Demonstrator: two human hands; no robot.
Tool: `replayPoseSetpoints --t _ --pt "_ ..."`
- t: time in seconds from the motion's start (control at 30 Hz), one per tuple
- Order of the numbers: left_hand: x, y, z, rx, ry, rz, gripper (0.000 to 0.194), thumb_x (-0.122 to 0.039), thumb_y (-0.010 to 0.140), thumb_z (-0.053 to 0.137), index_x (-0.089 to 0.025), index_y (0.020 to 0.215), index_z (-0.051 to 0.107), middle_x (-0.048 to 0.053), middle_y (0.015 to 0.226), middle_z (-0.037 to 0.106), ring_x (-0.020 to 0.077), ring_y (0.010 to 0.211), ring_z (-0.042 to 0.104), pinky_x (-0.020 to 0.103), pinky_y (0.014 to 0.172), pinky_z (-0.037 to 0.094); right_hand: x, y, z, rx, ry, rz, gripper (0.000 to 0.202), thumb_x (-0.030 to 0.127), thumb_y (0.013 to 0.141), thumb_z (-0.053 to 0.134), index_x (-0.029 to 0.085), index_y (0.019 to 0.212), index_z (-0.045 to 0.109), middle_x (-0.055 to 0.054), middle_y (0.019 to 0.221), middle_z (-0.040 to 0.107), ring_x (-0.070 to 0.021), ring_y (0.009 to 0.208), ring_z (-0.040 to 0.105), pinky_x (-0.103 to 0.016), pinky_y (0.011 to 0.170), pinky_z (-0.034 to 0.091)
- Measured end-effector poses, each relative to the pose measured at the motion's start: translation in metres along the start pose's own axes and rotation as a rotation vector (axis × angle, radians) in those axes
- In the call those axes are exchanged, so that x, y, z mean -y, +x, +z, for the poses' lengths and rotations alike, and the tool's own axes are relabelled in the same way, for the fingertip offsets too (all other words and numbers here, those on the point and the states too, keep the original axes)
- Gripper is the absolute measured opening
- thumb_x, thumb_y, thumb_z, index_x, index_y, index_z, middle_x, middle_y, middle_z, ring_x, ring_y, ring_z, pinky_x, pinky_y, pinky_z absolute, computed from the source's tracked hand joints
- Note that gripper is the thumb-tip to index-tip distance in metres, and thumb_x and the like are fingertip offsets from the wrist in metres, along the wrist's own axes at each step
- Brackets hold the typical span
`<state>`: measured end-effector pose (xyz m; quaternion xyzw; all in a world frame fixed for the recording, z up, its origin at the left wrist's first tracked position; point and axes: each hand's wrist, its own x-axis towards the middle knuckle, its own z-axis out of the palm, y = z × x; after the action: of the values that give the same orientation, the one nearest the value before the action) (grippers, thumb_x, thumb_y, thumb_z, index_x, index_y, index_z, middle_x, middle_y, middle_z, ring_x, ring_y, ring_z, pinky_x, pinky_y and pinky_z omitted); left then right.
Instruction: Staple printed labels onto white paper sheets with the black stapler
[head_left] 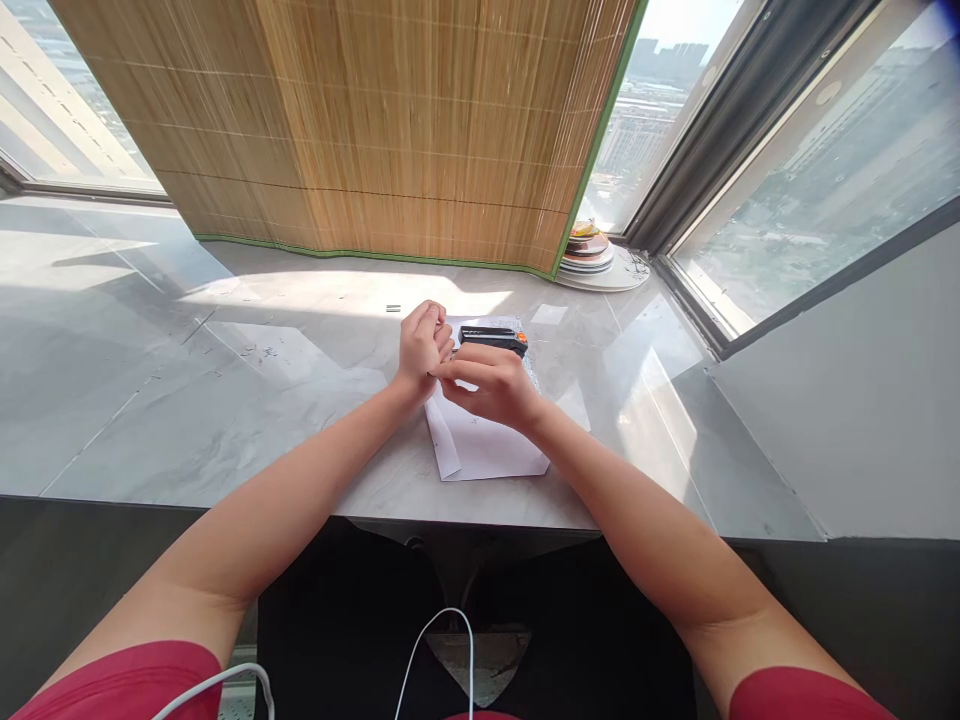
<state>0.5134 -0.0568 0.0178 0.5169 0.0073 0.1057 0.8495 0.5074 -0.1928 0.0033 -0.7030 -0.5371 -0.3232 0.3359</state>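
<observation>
My left hand (424,345) is closed, its fingers curled inward above the left edge of some white paper sheets (495,445). Whatever lies inside it is hidden. Against the heel of that hand, my right hand (491,383) has its thumb and forefinger brought close together; anything between them is too small to make out. Just behind my right hand a black stapler (487,335) with an orange end rests on the papers. The sheets overlap unevenly, with one corner folded at the lower left.
Small staples (392,308) and a scatter of loose staples (276,352) lie on the grey marble-look counter (187,430). A bamboo blind (375,130) hangs at the back. Stacked plates (589,255) stand in the back right corner by the window. A white cable (471,650) hangs below.
</observation>
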Motion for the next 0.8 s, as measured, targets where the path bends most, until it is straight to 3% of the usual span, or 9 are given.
replayPoseSetpoints --t 0.1,0.27,0.57,0.8 --pt "-0.0003 0.0002 -0.0021 0.014 0.008 0.024 0.032 -0.031 0.101 0.057 -0.022 0.073 0.044 -0.008 0.051 0.018 0.0072 0.040 0.014 0.023 0.040 0.014 0.0034 0.0040 -0.0044 -0.059 0.094 0.044 0.023 0.010 0.094 0.060 0.027 0.105 0.073 0.000 0.082 0.069 -0.0144 0.073 0.066 -0.027 0.067 0.057" --pt "-0.0007 -0.0017 -0.0044 0.048 0.030 0.075 0.030 -0.033 0.101 0.057 -0.022 0.076 0.047 -0.007 0.051 0.020 0.0092 0.042 0.020 0.025 0.042 0.017 0.0066 0.0108 -0.0095 -0.256 0.197 0.263 0.021 0.011 0.090 0.060 0.024 0.102 0.072 0.001 0.084 0.070 -0.0125 0.069 0.066 -0.026 0.066 0.060" --pt "0.0011 -0.0019 -0.0026 0.044 0.027 0.115 0.033 -0.033 0.102 0.059 -0.022 0.073 0.047 -0.006 0.055 0.019 0.0095 0.045 0.021 0.022 0.042 0.018 0.0042 0.0063 -0.0017 -0.188 0.106 0.299 0.015 0.012 0.094 0.063 0.023 0.098 0.072 0.001 0.083 0.070 -0.0107 0.068 0.066 -0.023 0.065 0.058" --pt "0.0022 -0.0029 -0.0024 0.065 0.051 0.125 0.033 -0.036 0.103 0.057 -0.023 0.075 0.047 -0.007 0.056 0.019 0.0099 0.045 0.020 0.022 0.041 0.024 0.0030 0.0041 -0.0001 -0.232 0.049 0.227 0.016 0.014 0.097 0.062 0.025 0.099 0.073 0.000 0.085 0.069 -0.0121 0.073 0.066 -0.024 0.067 0.057"
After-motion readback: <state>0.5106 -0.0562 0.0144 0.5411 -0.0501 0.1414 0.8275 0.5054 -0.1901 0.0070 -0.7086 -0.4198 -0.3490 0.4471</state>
